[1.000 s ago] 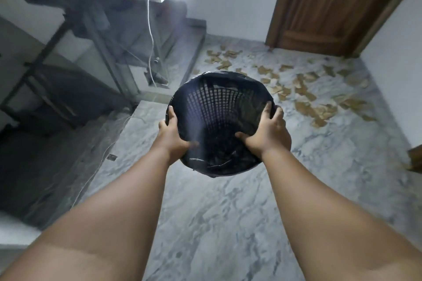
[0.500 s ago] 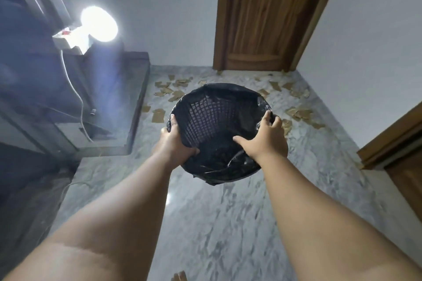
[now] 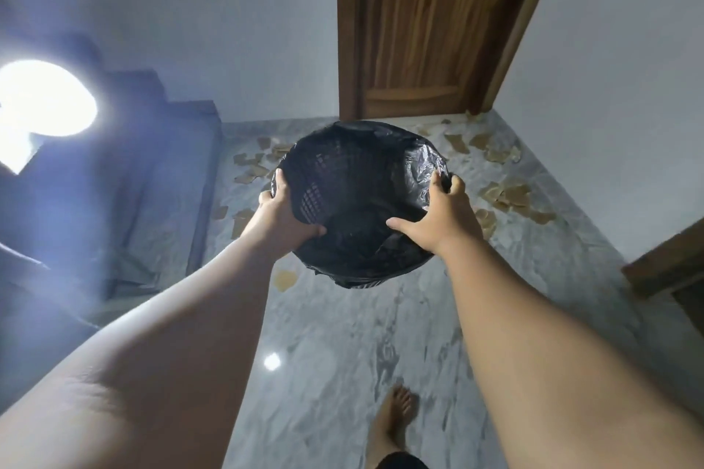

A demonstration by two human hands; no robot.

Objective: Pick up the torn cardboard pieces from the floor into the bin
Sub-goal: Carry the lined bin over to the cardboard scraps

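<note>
A bright lamp [image 3: 45, 99] glares at my far left, with a dark raised step [image 3: 190, 148] just past it along the wall. On the marble floor [image 3: 343, 354] beside that step lies a scatter of torn cardboard pieces [image 3: 251, 167], and one more scrap [image 3: 285, 280] lies alone, showing just under my left wrist. My left hand [image 3: 284, 219] grips the left side of the bin [image 3: 358, 202]: the fingers curl up over the rim and the thumb presses against the near wall. I hold the bin up off the floor between both hands, tilted so its mouth faces me. It is a black mesh basket lined with a black plastic bag [image 3: 426, 171], and I cannot tell what, if anything, lies in its dark bottom. My right hand [image 3: 444, 217] grips the right side, fingers hooked over the rim and the bag, thumb spread wide along the near edge. Low in the view my bare foot [image 3: 394, 419] stands on the marble. Beyond the bin a wooden door [image 3: 430, 23] stands closed. More cardboard scraps [image 3: 510, 196] lie along the right wall, well apart from the bin, and a second wooden frame [image 3: 670, 266] juts in at the far right.
</note>
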